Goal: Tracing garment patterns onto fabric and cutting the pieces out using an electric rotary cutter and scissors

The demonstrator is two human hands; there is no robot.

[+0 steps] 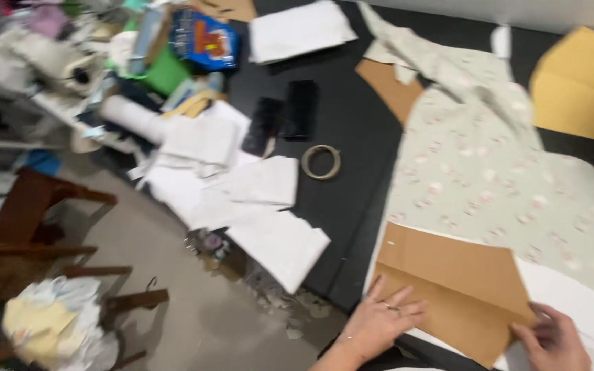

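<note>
Pressing down on a brown paper pattern piece (pixel 458 288), both hands work at the near edge of the black surface (pixel 352 137). Left hand (pixel 379 321): fingers (pixel 407 302) spread flat on the piece's lower left part, palm down, holding nothing. Right hand (pixel 551 340): fingers curled at the piece's lower right corner, touching its edge; whether they pinch the paper or only rest on it, cannot tell, view is blurred.

Pattern piece lies partly over white fabric or paper (pixel 586 302), which shows just right of the right fingers. Beyond the fingers, further up the surface, lies pale green floral fabric (pixel 489 178), touching the piece's far edge. More brown paper (pixel 386 86) sits well beyond, and a yellow-tan sheet (pixel 579 82) at the far right.

Up and left of the left fingers: a roll of tape (pixel 321 162), two dark oblong objects (pixel 287 113), loose white sheets (pixel 256 199) overhanging the surface edge. Cluttered shelf (pixel 56 75) and wooden chair (pixel 29 227) well to the left, over the floor.

Judgement on handling: keep the left palm flat and weight even so the piece does not skid on the layer beneath; smooth from centre outward; hold the right corner square against the underlying edge, since the paper appears creased there and may spring up.
</note>
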